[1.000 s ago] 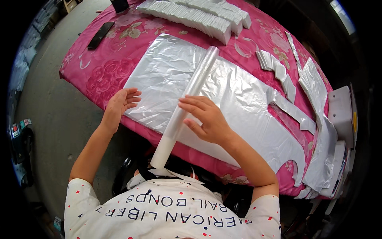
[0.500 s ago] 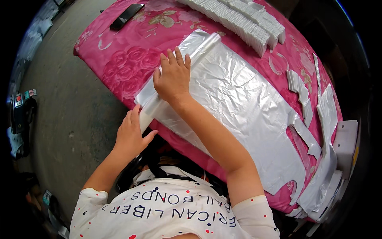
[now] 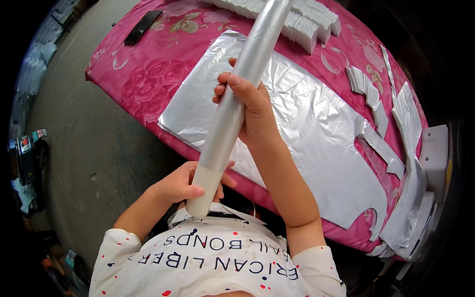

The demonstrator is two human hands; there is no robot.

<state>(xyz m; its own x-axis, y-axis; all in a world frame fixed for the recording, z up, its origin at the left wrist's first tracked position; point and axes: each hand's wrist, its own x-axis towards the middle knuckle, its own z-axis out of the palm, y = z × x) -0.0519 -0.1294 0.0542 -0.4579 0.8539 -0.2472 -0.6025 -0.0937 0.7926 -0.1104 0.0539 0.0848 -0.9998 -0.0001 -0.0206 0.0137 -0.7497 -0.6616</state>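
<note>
A long roll of translucent white plastic film (image 3: pixel 223 129) is held up at a slant in front of me, its lower end close to my shirt. My right hand (image 3: pixel 252 101) wraps around the roll's middle, thumb across the front. Near the lower end, my left hand (image 3: pixel 185 183) grips the roll between thumb and fingers. Below it, a stack of flat, shiny silver-white plastic bags (image 3: pixel 307 128) lies spread over the table, with cut-out handle shapes at its right end. The roll hides part of the stack.
A pink flowered cloth covers the table (image 3: pixel 143 89). A black phone (image 3: pixel 143 27) lies at the far left. Rows of folded white bundles (image 3: pixel 302 29) stand at the back. Smaller white folded pieces (image 3: pixel 368 96), a crumpled plastic strip (image 3: pixel 408 123) and a white box-like object (image 3: pixel 434 151) are at right.
The roll has been lifted off the bag stack and tilted up toward me. My right hand, earlier flat on it, now wraps around it; my left hand has closed on its lower end.
</note>
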